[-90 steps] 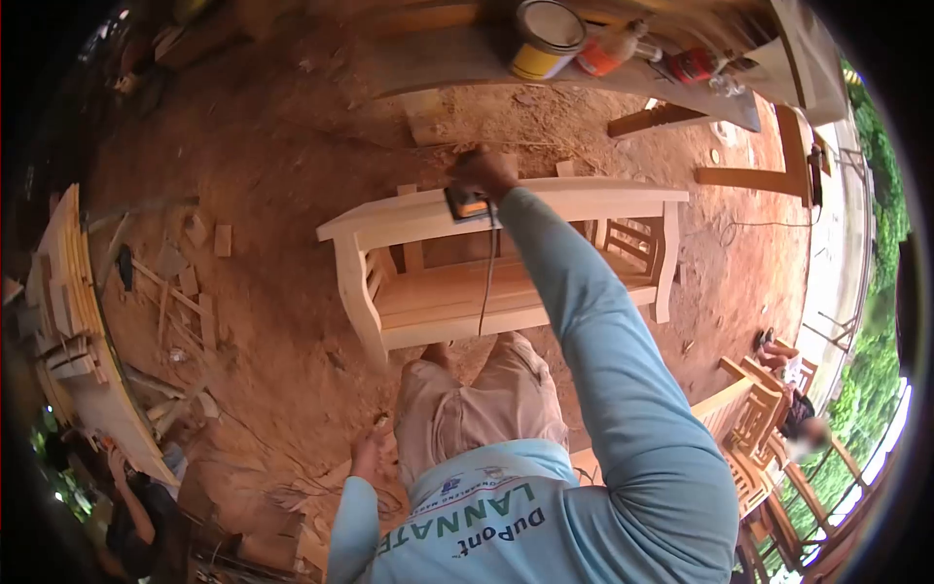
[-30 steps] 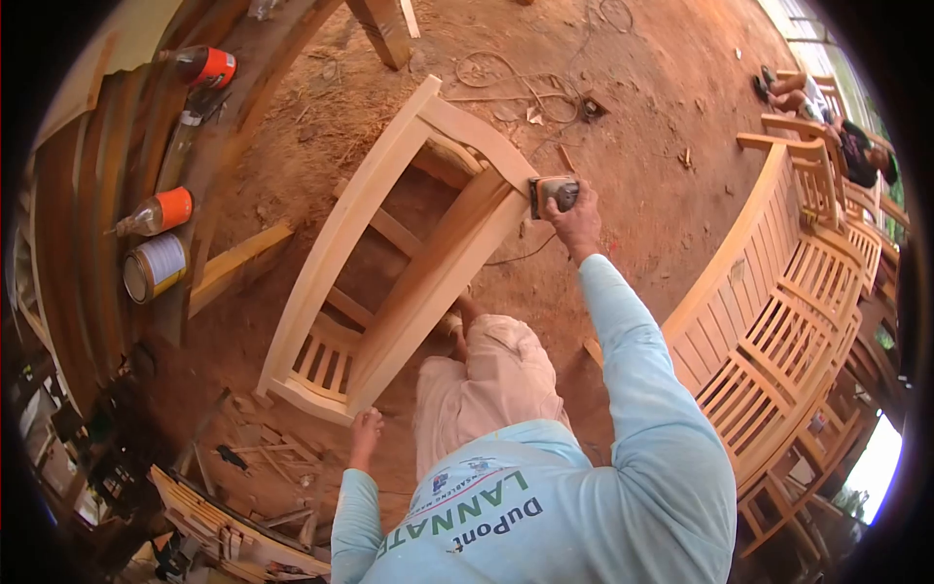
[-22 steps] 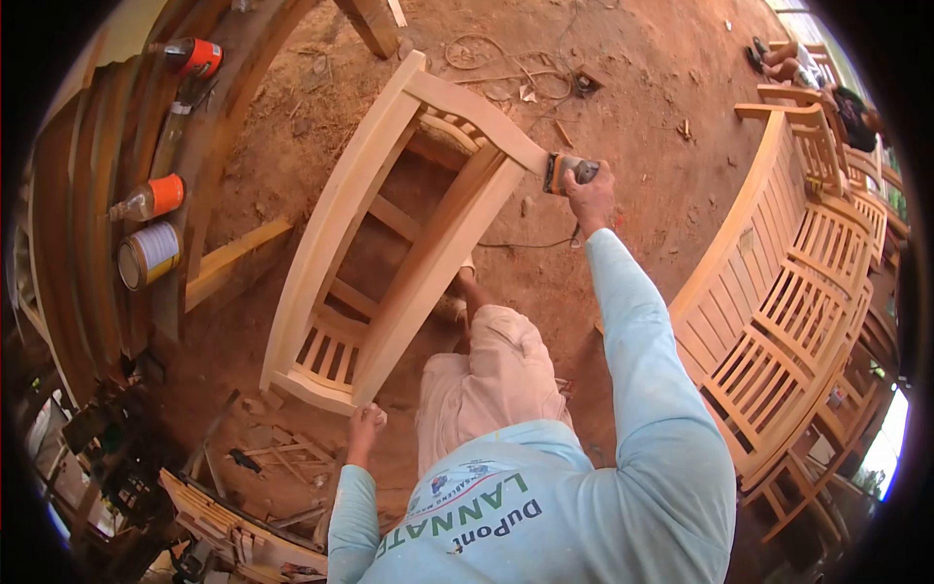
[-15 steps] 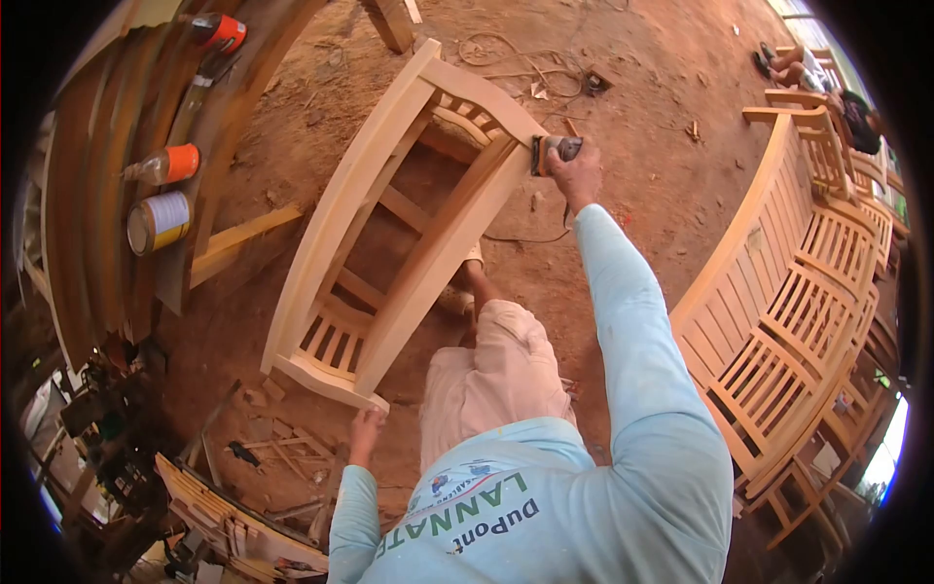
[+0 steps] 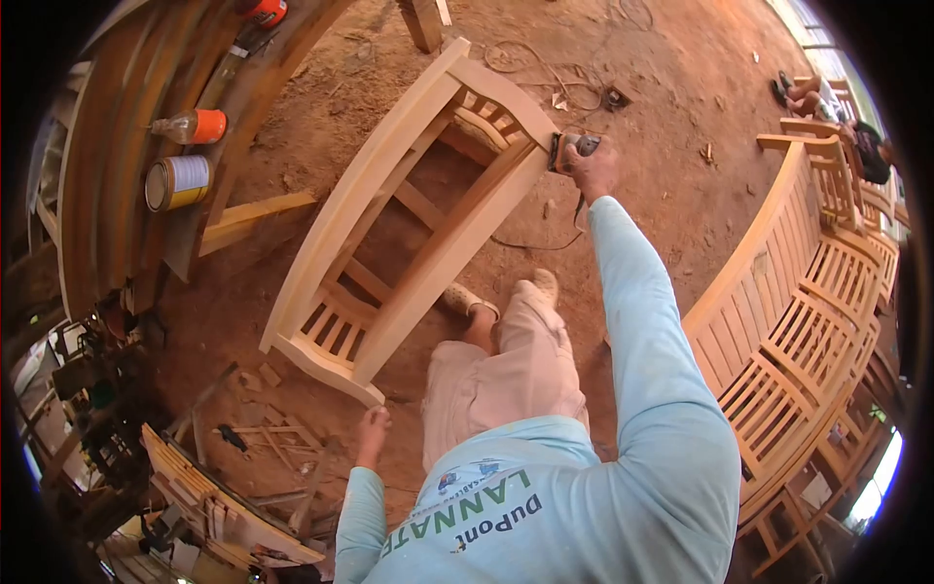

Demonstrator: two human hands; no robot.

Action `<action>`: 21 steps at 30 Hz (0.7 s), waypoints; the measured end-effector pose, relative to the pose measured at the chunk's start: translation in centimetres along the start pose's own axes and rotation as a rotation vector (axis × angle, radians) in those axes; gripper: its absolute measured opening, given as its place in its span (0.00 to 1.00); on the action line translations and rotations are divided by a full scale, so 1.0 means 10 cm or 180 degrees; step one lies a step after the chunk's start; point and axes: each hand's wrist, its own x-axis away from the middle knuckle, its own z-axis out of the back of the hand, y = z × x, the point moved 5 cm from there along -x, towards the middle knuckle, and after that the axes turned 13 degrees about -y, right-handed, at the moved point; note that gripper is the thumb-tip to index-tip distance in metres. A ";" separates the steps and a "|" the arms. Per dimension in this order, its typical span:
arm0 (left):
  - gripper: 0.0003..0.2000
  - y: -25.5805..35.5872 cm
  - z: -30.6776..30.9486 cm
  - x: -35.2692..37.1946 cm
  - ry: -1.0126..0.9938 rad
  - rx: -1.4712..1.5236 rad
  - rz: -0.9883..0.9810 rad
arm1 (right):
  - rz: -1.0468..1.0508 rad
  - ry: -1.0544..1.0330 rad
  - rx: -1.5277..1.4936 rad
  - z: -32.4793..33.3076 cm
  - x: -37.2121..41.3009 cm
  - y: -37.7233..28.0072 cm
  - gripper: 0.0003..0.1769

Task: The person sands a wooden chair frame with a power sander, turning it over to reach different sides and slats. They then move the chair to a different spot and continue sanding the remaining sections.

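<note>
My right hand is wrapped round a small power sander, its pad against the upper right end of a bare wooden bench frame. A cord trails down from the tool. The frame has curved rails and slatted ends, and stands at a slant on the dirt floor. Just below its nearest corner, my left hand has loosely curled fingers and holds nothing that I can see. A narrow gap seems to separate it from the wood.
Slatted wooden benches line the right side; a seated person is behind them. Boards at left hold a tin can and an orange-labelled bottle. Cable lies on the ground, and wood scraps lie lower left.
My left hand has come off the bench frame's near corner and dropped slightly. My right hand stays on the sander at the same end. One foot has stepped forward to the right.
</note>
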 end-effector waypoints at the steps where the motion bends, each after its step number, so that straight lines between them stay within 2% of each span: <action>1: 0.17 -0.01 -0.02 -0.08 0.0010 0.0016 -0.0021 | 0.0116 -0.0119 0.0110 0.05 0.05 -0.15 0.45; 2: 0.18 -0.05 -0.06 -0.12 0.0027 0.0026 -0.0030 | 0.0223 -0.0250 0.0217 0.07 0.06 -0.24 0.45; 3: 0.18 0.00 -0.12 -0.12 0.0016 -0.0207 -0.0069 | 0.0638 -0.0068 0.0220 -0.02 0.05 -0.22 0.44; 8: 0.19 0.63 -0.45 -0.68 -0.0013 -0.1014 -0.0423 | 0.1179 -0.0283 0.0307 0.08 0.16 -0.07 0.42; 10: 0.19 1.40 -0.87 -0.58 0.0139 -0.1488 -0.0610 | 0.1252 -0.0359 0.0225 0.21 0.09 0.14 0.42; 11: 0.18 1.75 -1.09 -0.58 0.0176 -0.1601 -0.0813 | 0.0968 -0.0598 0.0281 0.32 0.03 0.23 0.42; 12: 0.17 2.05 -1.32 -0.61 0.0221 -0.1710 -0.1003 | 0.0953 -0.0619 0.0215 0.45 -0.05 0.33 0.42; 14: 0.19 2.56 -1.74 -0.74 0.0409 -0.1602 -0.1154 | 0.0909 -0.0699 0.0083 0.68 -0.30 0.56 0.42; 15: 0.21 2.80 -1.96 -0.77 0.0498 -0.1562 -0.1204 | 0.0624 -0.0823 -0.0055 0.80 -0.46 0.69 0.42; 18: 0.23 3.62 -2.80 -0.74 0.0390 -0.1878 -0.1025 | 0.0557 -0.0852 -0.0126 1.03 -1.03 1.30 0.43; 19: 0.23 3.94 -3.10 -0.71 0.0393 -0.1993 -0.1108 | 0.0325 -0.1141 -0.0193 1.13 -1.21 1.46 0.43; 21: 0.23 4.40 -3.64 -0.70 0.0385 -0.2175 -0.1210 | 0.0457 -0.1260 -0.0506 1.24 -1.53 1.87 0.41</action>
